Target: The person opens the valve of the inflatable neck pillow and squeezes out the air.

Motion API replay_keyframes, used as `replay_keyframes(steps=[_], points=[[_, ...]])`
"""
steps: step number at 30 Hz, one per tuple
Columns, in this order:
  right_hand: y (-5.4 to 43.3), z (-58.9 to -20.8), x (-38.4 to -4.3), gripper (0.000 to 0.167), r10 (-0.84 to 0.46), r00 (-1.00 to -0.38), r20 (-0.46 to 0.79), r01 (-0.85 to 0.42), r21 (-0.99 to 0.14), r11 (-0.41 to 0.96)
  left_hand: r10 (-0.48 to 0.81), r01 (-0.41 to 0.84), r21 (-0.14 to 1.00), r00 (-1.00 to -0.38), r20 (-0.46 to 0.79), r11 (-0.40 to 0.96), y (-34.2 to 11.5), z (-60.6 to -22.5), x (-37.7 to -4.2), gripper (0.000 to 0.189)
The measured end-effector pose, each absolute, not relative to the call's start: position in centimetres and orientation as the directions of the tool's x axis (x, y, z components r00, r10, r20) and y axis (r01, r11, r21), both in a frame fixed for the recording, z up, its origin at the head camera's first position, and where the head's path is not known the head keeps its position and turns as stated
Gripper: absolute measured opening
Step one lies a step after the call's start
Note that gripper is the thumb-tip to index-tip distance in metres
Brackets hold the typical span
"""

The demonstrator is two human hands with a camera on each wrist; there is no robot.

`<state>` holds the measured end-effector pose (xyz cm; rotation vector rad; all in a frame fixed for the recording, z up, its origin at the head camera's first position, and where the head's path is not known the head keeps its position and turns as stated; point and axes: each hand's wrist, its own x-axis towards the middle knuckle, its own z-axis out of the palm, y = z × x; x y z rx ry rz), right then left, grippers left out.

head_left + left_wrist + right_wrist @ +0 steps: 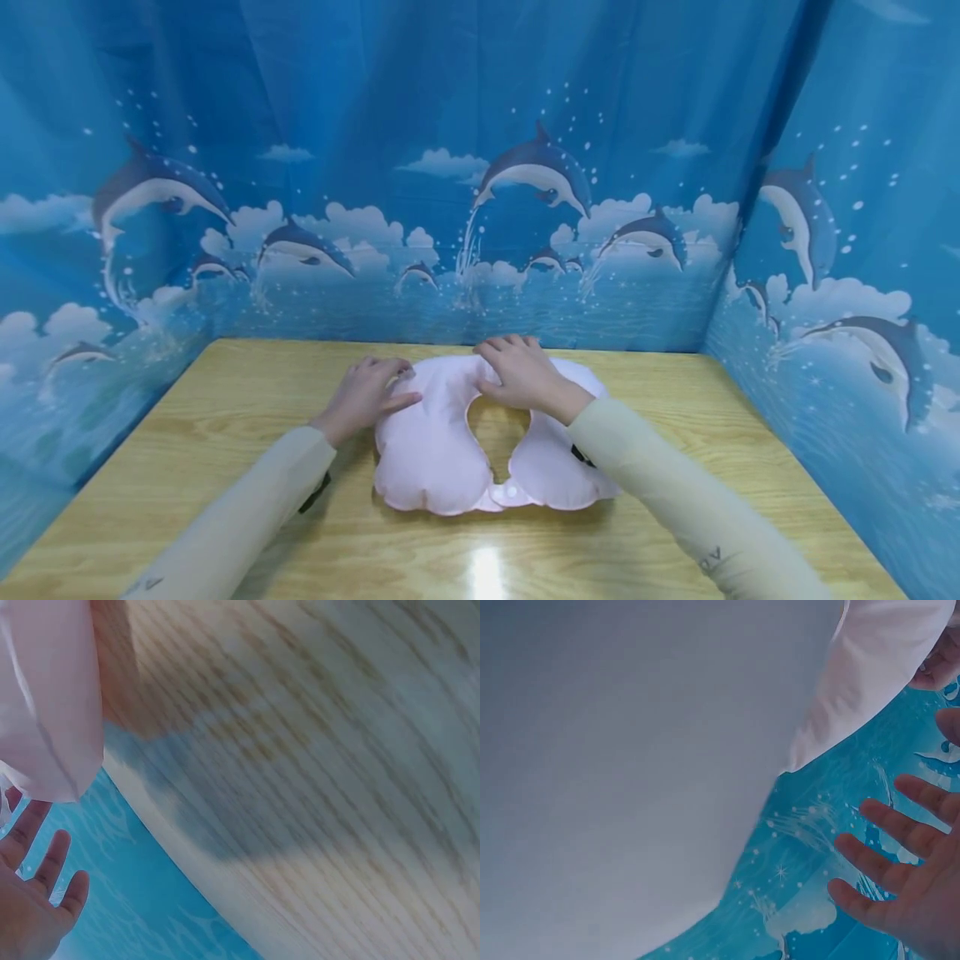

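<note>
Two hands at pink neck pillow [435, 450]: left hand [363, 396] spread beside its left far corner, right hand [525, 375] loosely spread over far arch; firmness of contact impossible to tell. Pillow flat on tabletop [697, 467], right of left hand, beneath right hand. Likely risk: skid or twist from uneven push, no firm grip evident. Also possible: strain on button tab [510, 493], nearward of both hands, from lobes pulled apart.

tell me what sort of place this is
Probably a small curtained-off booth, perhaps set up for tabletop work: blue dolphin-printed curtains hang behind and along the sides of a yellow wood-grain table, on which a pale pink, puffy U-shaped pillow lies.
</note>
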<state>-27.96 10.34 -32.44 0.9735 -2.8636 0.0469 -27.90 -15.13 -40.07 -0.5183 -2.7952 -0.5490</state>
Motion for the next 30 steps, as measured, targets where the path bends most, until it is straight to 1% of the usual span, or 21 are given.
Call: replay_keyframes(steps=[8,18,30], points=[[7.9,-33.2,-29.3,0.049,-0.611,-0.79,0.058,-0.613,-0.031,0.79,0.315,0.414,0.284,-0.888,0.335,0.865,-15.1,-40.3,-27.9,0.049],[5.4,-34.6,-30.0,0.051,-0.593,-0.805,-0.026,-0.592,-0.032,0.805,0.313,0.409,0.266,-0.887,0.339,0.873,-15.0,-40.5,-27.8,0.048],[4.9,-36.5,-29.9,0.05,-0.592,-0.805,-0.032,-0.591,-0.034,0.806,0.316,0.405,0.248,-0.889,0.331,0.88,-15.0,-40.4,-27.5,0.05]])
